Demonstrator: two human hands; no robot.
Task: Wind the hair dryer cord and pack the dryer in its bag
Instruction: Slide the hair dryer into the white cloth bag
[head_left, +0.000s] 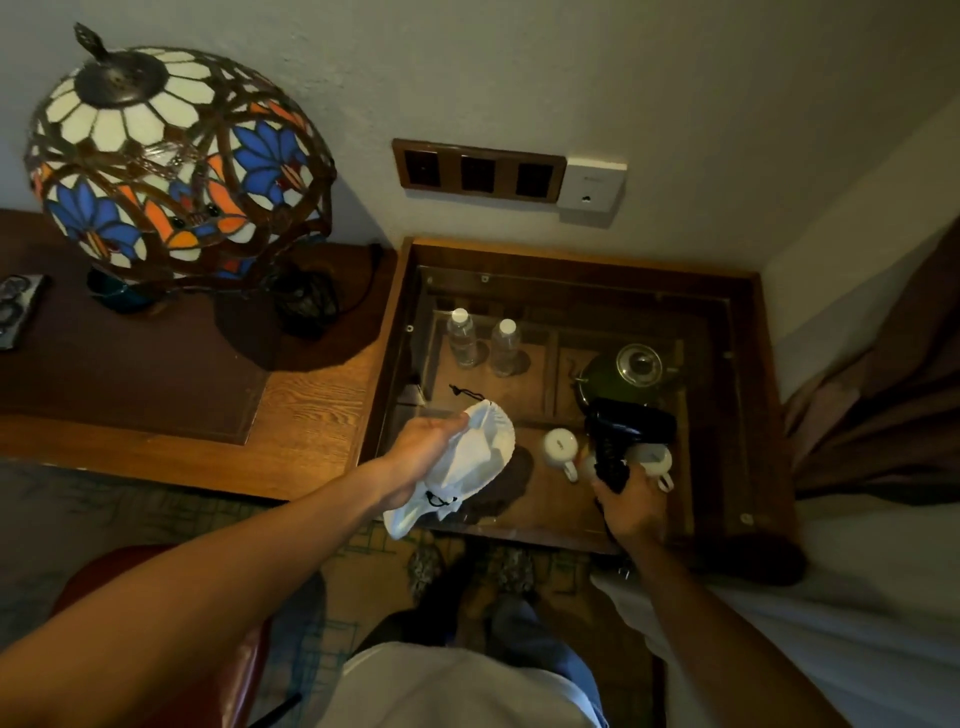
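The lamp (176, 161) stood on the wooden surface (311, 415) at the left, and beside it was a lower glass-topped table (727, 395). Under the glass stood a kettle (623, 374), two bottles (483, 340) and two cups (561, 449). Over this table the left hand (421, 457) held the white bag (467, 467), its fingers (452, 426) pressed on the cloth near the mouth, with a black drawstring (439, 500) hanging below. To the right, well apart from the bag, the right hand (631, 506) gripped the black dryer (623, 431) by its handle, fingers closed around it, the body pointing away from the person.
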